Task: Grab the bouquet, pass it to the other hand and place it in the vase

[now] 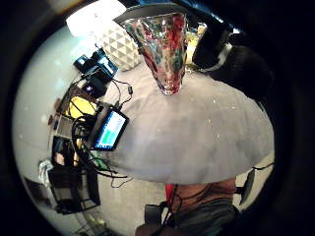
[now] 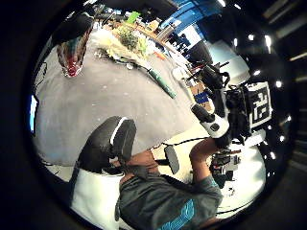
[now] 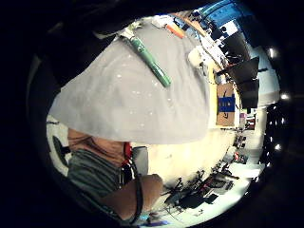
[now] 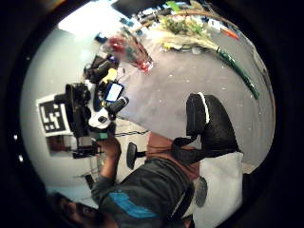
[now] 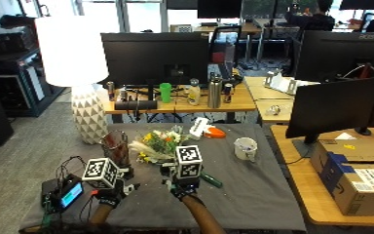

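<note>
My right hand hovers over the grey cloth just beside the stem end of the bouquet, which lies flat on the table with its blooms close to the vase; I hold nothing yet, and I cannot tell how my fingers are set. My left hand waits nearer me, below the vase, also empty, its fingers hidden too. I judge the risk is in the reach: the flower heads lie so near the vase that dragging the bouquet sideways as I lift could knock the glass over, and grabbing only the green wrapped stems at their far end could let the heavy blooms droop or spill at the handover. I count one bouquet, one vase, one white mug, one white lamp, and one small screen device at the left edge.
</note>
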Tool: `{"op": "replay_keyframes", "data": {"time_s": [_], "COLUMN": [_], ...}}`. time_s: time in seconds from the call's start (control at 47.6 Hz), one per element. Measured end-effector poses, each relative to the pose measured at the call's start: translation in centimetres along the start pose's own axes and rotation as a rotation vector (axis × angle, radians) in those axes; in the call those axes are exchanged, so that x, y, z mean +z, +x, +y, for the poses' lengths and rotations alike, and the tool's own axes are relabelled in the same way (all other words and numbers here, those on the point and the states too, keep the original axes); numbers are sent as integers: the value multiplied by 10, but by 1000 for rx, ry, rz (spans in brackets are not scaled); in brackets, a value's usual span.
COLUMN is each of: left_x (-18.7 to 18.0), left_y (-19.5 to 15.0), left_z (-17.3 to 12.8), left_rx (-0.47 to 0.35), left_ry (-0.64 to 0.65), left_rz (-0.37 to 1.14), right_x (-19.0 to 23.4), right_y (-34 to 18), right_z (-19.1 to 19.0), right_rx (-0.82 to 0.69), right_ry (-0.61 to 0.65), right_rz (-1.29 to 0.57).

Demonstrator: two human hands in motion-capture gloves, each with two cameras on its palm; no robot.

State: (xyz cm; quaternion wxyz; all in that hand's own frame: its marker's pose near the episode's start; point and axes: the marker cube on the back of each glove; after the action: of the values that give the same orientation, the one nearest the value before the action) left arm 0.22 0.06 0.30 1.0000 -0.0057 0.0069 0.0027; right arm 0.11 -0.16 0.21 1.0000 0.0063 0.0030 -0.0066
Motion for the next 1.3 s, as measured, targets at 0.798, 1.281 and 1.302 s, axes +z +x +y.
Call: {"op": "replay_keyframes", "data": {"time_s": [0.798,1.281,1.302], "left_x": [-16,-23,-23], "left_y": [-5,-21,-23], "left_z": [-3,2,2], "left_rx": [-2,-14,-17], "left_ry": [31,72,75], "left_rz": [-2,18,15], "right_x": [3,11,13], "right_y": [-6,119,126], "right_z": [-8,-42,-45], "right_rx": [-48,52,64], "right_ry": [45,202,205], "right_rz": [56,14,14]}}
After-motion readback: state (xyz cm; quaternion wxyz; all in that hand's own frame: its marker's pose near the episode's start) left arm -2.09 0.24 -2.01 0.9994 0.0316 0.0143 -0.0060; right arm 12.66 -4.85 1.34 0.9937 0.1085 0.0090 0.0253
